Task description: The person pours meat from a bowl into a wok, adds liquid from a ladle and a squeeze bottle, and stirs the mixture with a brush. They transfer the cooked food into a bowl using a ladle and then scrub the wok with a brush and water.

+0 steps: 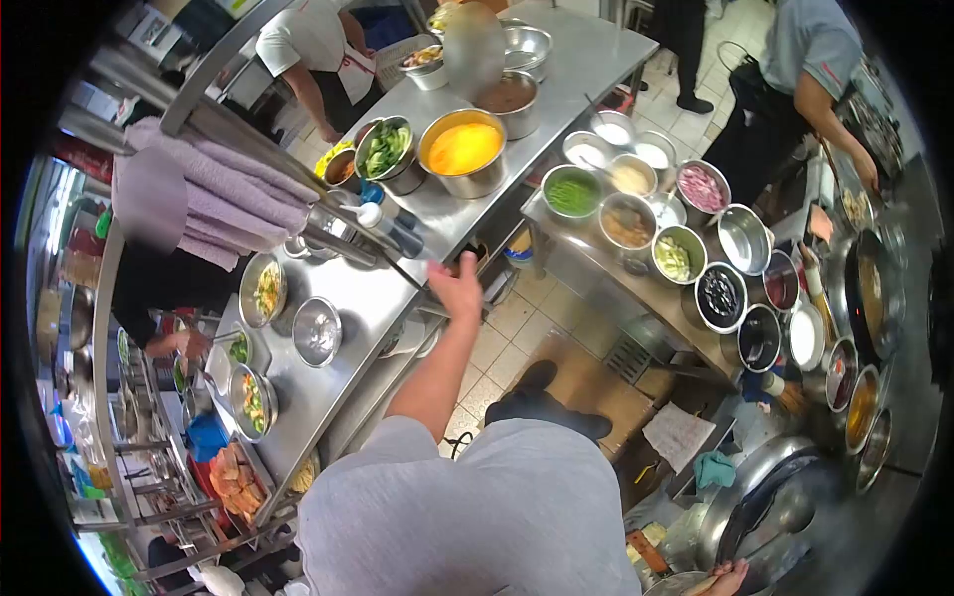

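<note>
My left hand (457,288) reaches out past the edge of the steel table (373,333), fingers apart, with nothing visible in it. Close to it on the table stand squeeze bottles (397,235) and a steel pot of yellow-orange liquid (465,149). Low at the right, my right hand (727,578) is closed around the handle of a ladle (790,512). The ladle's bowl hangs over a large wok (725,517) on the stove. Part of my right hand is cut off by the frame's bottom edge.
A side counter (596,248) carries several steel bowls of ingredients, including chopped greens (570,191) and dark pieces (720,296). Purple towels (214,189) hang from a rail. Other people stand at the upper left, left and upper right. Cardboard (571,382) covers some floor tiles.
</note>
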A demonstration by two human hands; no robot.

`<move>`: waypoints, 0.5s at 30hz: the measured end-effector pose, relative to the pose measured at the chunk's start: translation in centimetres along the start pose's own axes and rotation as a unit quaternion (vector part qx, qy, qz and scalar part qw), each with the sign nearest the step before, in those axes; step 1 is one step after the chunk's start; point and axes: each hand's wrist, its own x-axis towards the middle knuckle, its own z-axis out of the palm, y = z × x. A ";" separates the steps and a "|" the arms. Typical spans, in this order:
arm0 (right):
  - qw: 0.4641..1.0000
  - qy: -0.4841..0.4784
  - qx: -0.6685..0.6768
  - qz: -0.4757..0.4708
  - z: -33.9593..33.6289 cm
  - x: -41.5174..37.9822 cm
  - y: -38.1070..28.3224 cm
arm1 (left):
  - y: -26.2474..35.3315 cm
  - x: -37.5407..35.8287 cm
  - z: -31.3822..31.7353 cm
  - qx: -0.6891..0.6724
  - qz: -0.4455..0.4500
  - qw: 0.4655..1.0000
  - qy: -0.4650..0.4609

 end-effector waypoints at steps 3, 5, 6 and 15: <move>0.966 0.025 -0.179 -0.183 -0.7 -3.2 1.6 | -0.8 6.7 -2.2 -0.034 -0.001 0.992 0.123; 0.916 0.035 -0.316 -0.243 0.0 -8.1 0.0 | -1.1 9.6 -2.7 0.028 0.053 0.987 0.150; 0.900 0.035 -0.377 -0.215 0.8 -10.2 -1.8 | -0.7 10.7 -2.9 0.005 0.072 0.989 0.133; 0.998 0.029 0.048 -0.004 2.9 -13.4 -1.8 | 4.8 9.1 -2.4 -0.003 0.122 0.991 0.047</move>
